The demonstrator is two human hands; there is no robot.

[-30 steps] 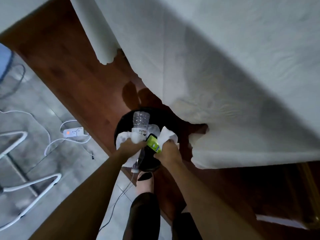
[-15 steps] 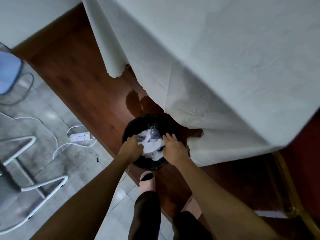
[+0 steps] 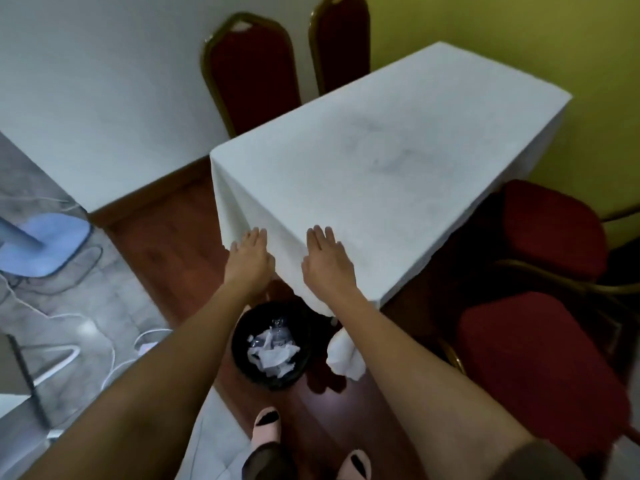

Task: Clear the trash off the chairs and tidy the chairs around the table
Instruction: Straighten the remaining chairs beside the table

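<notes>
Both hands empty, fingers flat and spread: left hand [image 3: 250,258] and right hand [image 3: 327,261] over the near table [image 3: 398,161] corner. Trash [image 3: 273,353] sits in the black bin [image 3: 242,351] on the floor below. Two chairs [image 3: 540,365] near right, two [image 3: 252,74] at far side.

Dim, even indoor lighting; soft shadows on floor [image 3: 166,244]. Wide-angle bending at edges. Slight motion blur throughout, no glare.
</notes>
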